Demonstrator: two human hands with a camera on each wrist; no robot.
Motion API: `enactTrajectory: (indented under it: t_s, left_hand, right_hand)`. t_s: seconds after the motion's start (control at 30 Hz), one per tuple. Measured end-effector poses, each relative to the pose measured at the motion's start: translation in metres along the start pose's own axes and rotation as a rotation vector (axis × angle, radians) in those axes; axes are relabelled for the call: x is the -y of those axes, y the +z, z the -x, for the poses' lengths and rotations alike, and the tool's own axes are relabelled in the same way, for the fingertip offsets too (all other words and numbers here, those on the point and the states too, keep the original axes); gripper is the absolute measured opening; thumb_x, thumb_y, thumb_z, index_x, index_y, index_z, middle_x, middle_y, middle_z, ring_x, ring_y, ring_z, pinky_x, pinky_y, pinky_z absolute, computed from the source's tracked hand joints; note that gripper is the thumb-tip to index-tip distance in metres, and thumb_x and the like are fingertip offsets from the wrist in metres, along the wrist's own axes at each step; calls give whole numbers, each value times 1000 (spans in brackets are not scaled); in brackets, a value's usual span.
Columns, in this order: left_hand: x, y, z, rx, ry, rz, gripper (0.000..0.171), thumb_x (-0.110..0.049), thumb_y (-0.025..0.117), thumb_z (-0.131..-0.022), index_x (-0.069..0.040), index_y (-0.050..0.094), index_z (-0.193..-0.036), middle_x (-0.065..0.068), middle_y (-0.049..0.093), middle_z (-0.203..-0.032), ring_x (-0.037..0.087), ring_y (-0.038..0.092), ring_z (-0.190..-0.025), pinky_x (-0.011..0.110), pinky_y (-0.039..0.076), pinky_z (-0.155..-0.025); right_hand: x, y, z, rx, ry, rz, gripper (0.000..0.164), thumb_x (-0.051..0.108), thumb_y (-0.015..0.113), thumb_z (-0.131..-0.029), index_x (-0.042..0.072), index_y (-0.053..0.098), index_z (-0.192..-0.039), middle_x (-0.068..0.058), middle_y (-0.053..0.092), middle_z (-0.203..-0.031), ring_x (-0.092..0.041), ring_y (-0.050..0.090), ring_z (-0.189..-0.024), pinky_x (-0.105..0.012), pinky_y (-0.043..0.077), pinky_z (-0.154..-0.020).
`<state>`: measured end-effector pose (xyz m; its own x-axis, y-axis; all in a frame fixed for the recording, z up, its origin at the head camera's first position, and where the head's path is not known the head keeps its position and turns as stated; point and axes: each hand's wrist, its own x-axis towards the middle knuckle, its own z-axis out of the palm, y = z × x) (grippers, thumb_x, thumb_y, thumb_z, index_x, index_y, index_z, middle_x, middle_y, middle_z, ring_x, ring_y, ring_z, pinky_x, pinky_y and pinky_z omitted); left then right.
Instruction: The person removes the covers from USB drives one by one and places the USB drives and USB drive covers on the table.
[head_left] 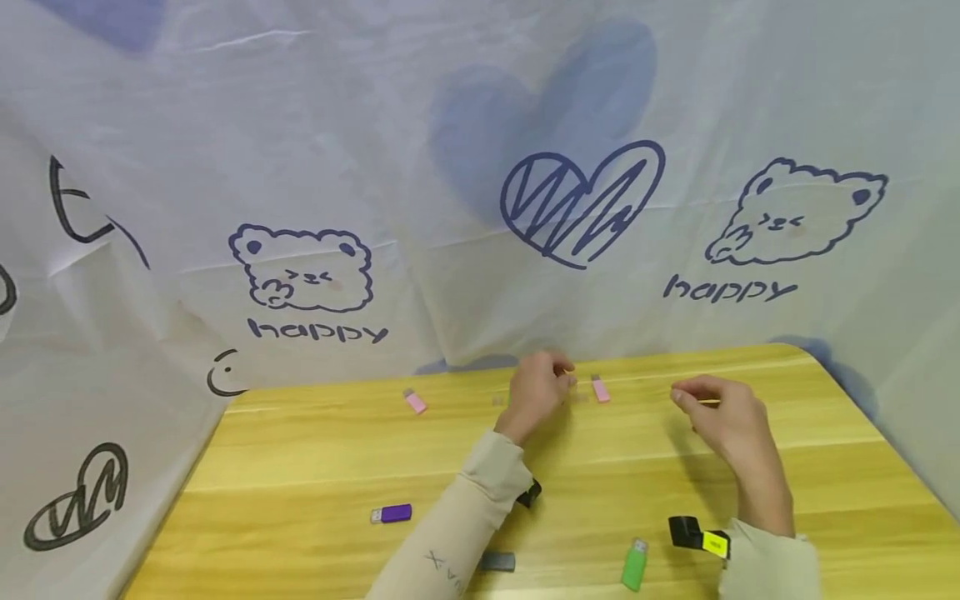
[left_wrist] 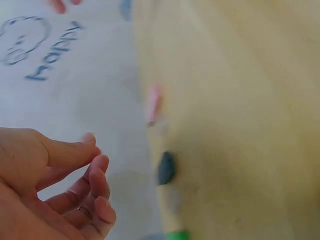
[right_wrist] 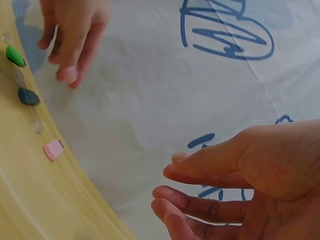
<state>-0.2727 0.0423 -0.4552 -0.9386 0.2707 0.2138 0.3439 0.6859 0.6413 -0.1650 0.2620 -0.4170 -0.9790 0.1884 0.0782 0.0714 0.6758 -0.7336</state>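
Observation:
Over the back of the table, my left hand (head_left: 536, 392) hovers with thumb and index finger close together and the other fingers loosely bent. Nothing shows between them in the left wrist view. Nearest to it, along the back edge, lie a pink USB stick (head_left: 600, 389), a dark USB stick (right_wrist: 28, 96) and a green USB stick (right_wrist: 15, 56); the hand hides the last two in the head view. To the right, my right hand (head_left: 727, 417) is raised above the tabletop, its fingers relaxed and slightly bent, holding nothing visible.
Another pink USB stick (head_left: 415, 402) lies back left. Nearer are a purple one (head_left: 392, 514), a grey one (head_left: 498, 562) partly behind the left sleeve, and a green one (head_left: 634, 565). Small clear pieces (right_wrist: 37, 126) sit between the back sticks. A printed white cloth (head_left: 450, 292) hangs behind.

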Motion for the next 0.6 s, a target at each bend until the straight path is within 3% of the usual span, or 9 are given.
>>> enactTrajectory:
  t_s: [0.2,0.43,0.6]
  left_hand:
    - [-1,-36,15,-58,6,182,14,-15,66,-90,-9,73,-100,-1,66,-85,10,58,-68,20,48,-52]
    - [12,-62,41,-80,30,238,15,-15,64,-92,-10,72,-103,2,67,-90,17,63,-77,21,52,-60]
    - [29,-76,61,-126,-7,268,16,-14,64,-92,-11,71,-106,3,67,-93,18,64,-82,24,53,-67]
  right_hand:
    - [12,6,-1,-8,-92,22,31,28,59,-95,4,67,-111,-20,64,-110,-38,62,-97,-43,55,-72]
    - [29,23,-2,-7,-167,14,24,22,62,-93,4,68,-107,-17,66,-106,-36,63,-94,-45,54,-76]
    - [44,40,-1,6,-215,5,21,18,64,-92,4,68,-107,-14,67,-102,-33,63,-91,-44,54,-76]
